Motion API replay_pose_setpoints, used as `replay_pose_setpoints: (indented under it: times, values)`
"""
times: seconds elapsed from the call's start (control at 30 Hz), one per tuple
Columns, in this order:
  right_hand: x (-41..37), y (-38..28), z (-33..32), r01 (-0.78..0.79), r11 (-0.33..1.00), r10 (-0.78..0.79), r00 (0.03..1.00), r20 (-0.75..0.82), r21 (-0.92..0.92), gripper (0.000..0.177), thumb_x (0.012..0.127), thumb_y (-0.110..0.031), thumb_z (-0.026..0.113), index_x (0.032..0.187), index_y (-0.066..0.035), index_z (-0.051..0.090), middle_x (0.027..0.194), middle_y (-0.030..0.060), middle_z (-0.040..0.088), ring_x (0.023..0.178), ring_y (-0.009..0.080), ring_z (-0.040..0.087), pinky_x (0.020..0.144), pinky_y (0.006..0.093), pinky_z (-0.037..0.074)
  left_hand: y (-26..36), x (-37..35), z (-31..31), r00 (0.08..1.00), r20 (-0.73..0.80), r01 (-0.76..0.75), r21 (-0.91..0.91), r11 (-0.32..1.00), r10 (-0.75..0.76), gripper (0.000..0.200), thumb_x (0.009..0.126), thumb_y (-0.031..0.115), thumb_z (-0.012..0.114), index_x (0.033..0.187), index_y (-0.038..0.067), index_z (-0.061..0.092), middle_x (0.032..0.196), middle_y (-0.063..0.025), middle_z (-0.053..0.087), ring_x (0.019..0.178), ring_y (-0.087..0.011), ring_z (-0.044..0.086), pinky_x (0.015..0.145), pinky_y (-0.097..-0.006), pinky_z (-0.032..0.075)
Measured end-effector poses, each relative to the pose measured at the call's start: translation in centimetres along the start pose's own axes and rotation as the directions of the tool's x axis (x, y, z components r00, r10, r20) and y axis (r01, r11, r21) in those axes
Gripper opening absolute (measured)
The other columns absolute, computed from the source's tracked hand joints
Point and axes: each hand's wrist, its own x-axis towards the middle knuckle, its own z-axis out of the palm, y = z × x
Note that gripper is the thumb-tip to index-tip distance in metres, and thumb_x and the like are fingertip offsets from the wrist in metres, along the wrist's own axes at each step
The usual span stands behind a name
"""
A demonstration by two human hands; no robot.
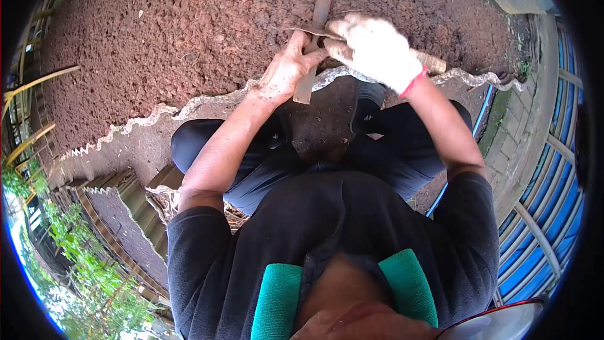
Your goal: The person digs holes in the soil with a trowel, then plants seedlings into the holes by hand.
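Observation:
My left hand [286,70] is bare and soil-stained, its thumb and fingers closed on a flat brown strip [304,88] that points down toward my lap. Beyond the fingers, a rounded grey-brown bar [322,7] sticks up over the soil. A thin, pointed brown piece [309,30] crosses it between the hands. My right hand [374,50] wears a white glove with a red cuff. It is overexposed and partly blurred, its fingers bent against the crossing pieces; what exactly they grip is hidden.
Loose reddish-brown soil [182,44] spreads ahead, bordered by a wavy corrugated edge [214,102] near my knees. A light brown stick [431,62] lies right of the glove. Blue slatted fencing [541,214] stands at the right, green plants [94,252] at the lower left.

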Motion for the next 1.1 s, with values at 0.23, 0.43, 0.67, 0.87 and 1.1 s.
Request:
replay_pose_setpoints:
  times: [0.23,0.43,0.67,0.87,1.1]
  values:
    - [0.6,0.7,2.0,-0.068,0.998,0.068,0.997,-0.039,0.011,0.034,0.092,-0.036,0.064,0.107,-0.006,0.07,0.097,0.016,0.07,0.087,0.0335,0.07,0.078,0.045,0.057,-3.1,1.3,-0.4,0.921,0.119,-0.386,0.421,0.821,0.372,0.031,0.093,0.014,0.062,0.121,0.003,0.061,0.12,-0.0185,0.055,0.115,-0.0382,0.06,0.1,-0.0443,0.05]
    - [2.1,4.0,1.6,-0.245,0.963,0.243,0.969,-0.031,-0.108,0.032,0.095,-0.036,0.058,0.095,-0.006,0.068,0.088,0.0191,0.068,0.087,0.0345,0.07,0.079,0.0461,0.057,-0.6,0.2,-0.4,0.987,0.09,-0.148,0.145,0.978,0.136,0.041,0.096,0.028,0.061,0.127,0.004,0.048,0.131,-0.0264,0.053,0.121,-0.0434,0.055,0.102,-0.0458,0.045]
    - [2.0,0.6,0.1,-0.312,0.949,0.315,0.945,0.092,-0.05,0.037,0.096,-0.039,0.057,0.104,-0.005,0.069,0.095,0.019,0.069,0.088,0.0353,0.07,0.081,0.0453,0.057,-0.6,-0.2,-1.6,0.936,0.16,-0.344,0.232,0.91,0.313,0.046,0.098,0.01,0.055,0.143,0.004,0.048,0.137,-0.02,0.052,0.127,-0.0378,0.057,0.107,-0.0399,0.046]
    - [2.5,3.4,0.2,-0.548,0.836,0.528,0.791,-0.31,0.027,0.046,0.098,-0.047,0.056,0.102,-0.003,0.07,0.094,0.0217,0.071,0.091,0.0395,0.069,0.083,0.0472,0.056,0.1,1.5,-0.2,0.649,-0.329,-0.688,0.132,0.714,0.686,0.025,0.092,0.007,0.07,0.116,0.012,0.073,0.115,-0.0046,0.062,0.116,-0.0216,0.056,0.095,-0.0315,0.049]
    - [4.1,-3.2,0.2,-0.268,0.963,0.258,0.87,-0.421,0.036,0.046,0.088,-0.032,0.074,0.127,-0.011,0.062,0.091,0.0113,0.066,0.073,0.028,0.071,0.059,0.0369,0.058,3.1,5.0,-3.9,0.863,-0.5,-0.504,-0.847,0.171,0.069,0.019,0.097,0.015,0.069,0.11,0.002,0.065,0.099,-0.0083,0.068,0.08,-0.0121,0.064,0.094,-0.0387,0.06]
